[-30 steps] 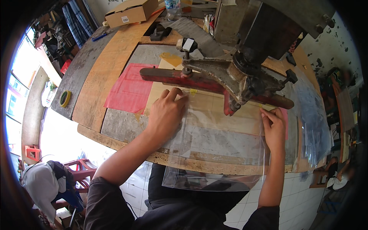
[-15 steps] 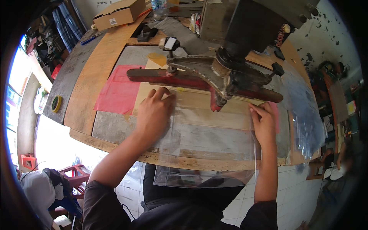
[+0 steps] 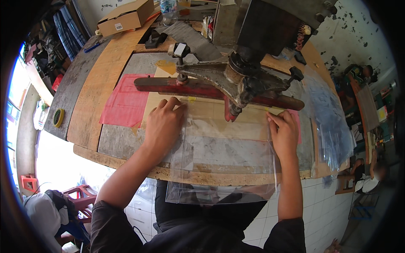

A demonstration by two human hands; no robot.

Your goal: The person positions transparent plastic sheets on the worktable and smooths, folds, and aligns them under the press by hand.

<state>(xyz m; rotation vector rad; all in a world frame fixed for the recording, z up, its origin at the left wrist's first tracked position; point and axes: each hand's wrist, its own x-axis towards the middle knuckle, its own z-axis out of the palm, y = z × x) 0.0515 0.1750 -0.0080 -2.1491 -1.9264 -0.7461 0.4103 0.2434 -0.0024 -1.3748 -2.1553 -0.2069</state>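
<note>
A clear plastic sheet (image 3: 230, 162), seemingly folded like a sleeve, lies across the worktable (image 3: 118, 141) and hangs over its front edge above my lap. At its far left corner my left hand (image 3: 162, 124) is closed, fingers bent down on the edge. My right hand (image 3: 283, 130) pinches the far right corner between thumb and fingers. Just beyond both hands runs the long red-and-black bar (image 3: 202, 87) of a press, held by a metal bracket (image 3: 206, 69). A pale yellowish board (image 3: 164, 96) lies under the bar and the sheet's far part.
Pink sheet material (image 3: 122, 101) lies left of the press. A stack of clear plastic (image 3: 329, 122) covers the table's right side. Yellow tape (image 3: 58, 117) rests near the left edge. A cardboard box (image 3: 126, 19) and a bottle (image 3: 168, 10) stand at the back. Another person sits far right.
The whole view has shifted slightly, so everything appears a little further left. Both hands keep their places at the sheet's far corners, and the bar remains above the board.
</note>
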